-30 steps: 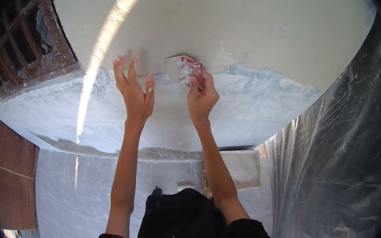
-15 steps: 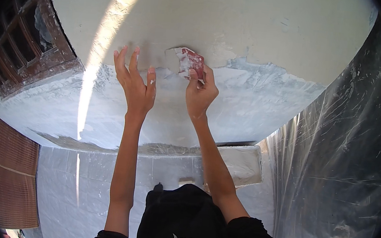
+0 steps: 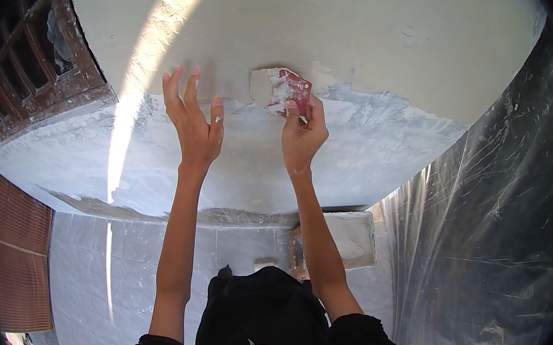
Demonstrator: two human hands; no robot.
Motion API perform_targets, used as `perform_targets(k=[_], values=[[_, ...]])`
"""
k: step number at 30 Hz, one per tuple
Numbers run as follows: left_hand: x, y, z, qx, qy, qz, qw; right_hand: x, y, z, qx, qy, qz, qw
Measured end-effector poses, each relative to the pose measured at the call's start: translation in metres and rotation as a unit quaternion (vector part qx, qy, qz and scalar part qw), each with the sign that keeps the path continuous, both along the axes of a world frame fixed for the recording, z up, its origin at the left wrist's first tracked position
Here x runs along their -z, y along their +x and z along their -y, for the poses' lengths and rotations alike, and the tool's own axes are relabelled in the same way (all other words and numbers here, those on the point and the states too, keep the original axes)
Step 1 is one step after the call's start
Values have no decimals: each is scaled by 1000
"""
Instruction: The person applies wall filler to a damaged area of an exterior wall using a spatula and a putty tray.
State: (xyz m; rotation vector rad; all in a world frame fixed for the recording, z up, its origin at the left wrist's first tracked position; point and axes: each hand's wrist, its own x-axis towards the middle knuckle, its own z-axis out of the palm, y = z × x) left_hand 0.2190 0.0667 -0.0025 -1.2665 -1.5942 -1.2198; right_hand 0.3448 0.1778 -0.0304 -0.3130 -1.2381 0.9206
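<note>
Just above the centre of the frame, a dark red scraper (image 3: pixel 299 95) smeared with white paste lies against the wall (image 3: pixel 398 40), its pale, thin-edged part pointing toward the left of the picture. Below and to its right, the right hand (image 3: pixel 305 135) has hold of it, the grip closed, with the thumb on the near face and the fingers curled around the right edge. Left of the centre, the left hand (image 3: pixel 196 134) is raised with fingers spread and its grip wide open, holding nothing; white smudges mark its fingertips, and whether they touch the wall cannot be told. Across the middle of the frame a ragged border divides the wall's greenish-beige upper part from the whitish, streaked part below. A bright band of light (image 3: pixel 140 70) curves down the wall at the upper left, beside a brown wooden window (image 3: pixel 38 56). Reddish-brown slatted material (image 3: pixel 4 265) fills the lower left, next to grey flooring (image 3: pixel 138 272). Right of the lower centre, behind the right forearm, sits a pale box-like object (image 3: pixel 353 240). Clear plastic sheeting (image 3: pixel 501 216) hangs along the right side, and a black cap (image 3: pixel 262 312) with a pale emblem occupies the bottom centre.
</note>
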Motion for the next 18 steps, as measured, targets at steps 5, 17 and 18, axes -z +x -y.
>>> perform_targets(k=[5, 17, 18], values=[[-4, -3, 2, -1, 15, -1, 1000, 5, 25, -30, 88, -32, -11, 996], [-5, 1, -4, 0, -3, 0, 1000, -13, 3, -1, 24, 3, -3, 1000], [-6, 2, -5, 7, -5, -4, 1000, -11, 2, -6, 41, -4, 0, 999]])
